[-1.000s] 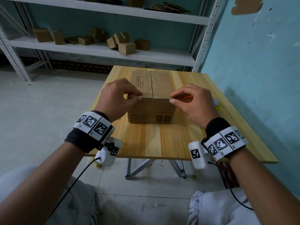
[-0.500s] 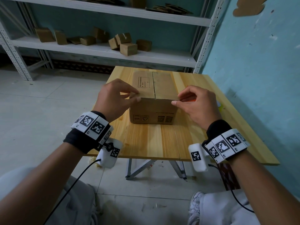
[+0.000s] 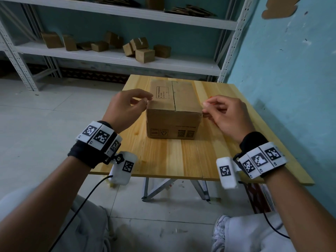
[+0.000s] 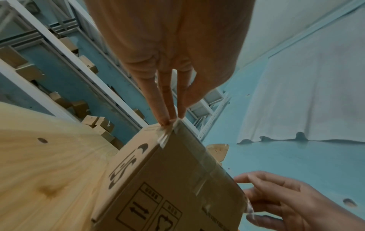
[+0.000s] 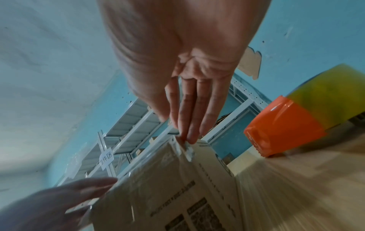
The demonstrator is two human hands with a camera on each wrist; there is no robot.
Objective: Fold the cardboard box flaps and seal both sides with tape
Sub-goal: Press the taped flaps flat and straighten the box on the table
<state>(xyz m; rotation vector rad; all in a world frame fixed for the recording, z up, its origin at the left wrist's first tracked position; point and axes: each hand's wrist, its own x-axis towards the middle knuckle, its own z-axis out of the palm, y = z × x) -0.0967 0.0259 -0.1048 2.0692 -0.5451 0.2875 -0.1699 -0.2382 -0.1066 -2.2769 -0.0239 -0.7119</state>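
A closed cardboard box [image 3: 172, 122] stands on the wooden table [image 3: 163, 157], its two top flaps meeting along a centre seam. A strip of clear tape [image 4: 207, 168] lies along the top's near edge, its ends hanging over both corners. My left hand [image 3: 145, 102] pinches the crumpled left tape end [image 4: 165, 137] at the near left top corner. My right hand [image 3: 204, 108] pinches the right tape end [image 5: 187, 151] at the near right top corner. Both palms stay off the box.
An orange tape dispenser [image 5: 282, 129] with a yellowish roll lies on the table right of the box, mostly hidden behind my right hand in the head view. White metal shelves [image 3: 109, 57] with several small cartons stand behind the table. A blue wall [image 3: 291, 70] runs along the right.
Both hands have slid outward along the box's near top edge, from resting on the top to its two corners. The box has stayed in place.
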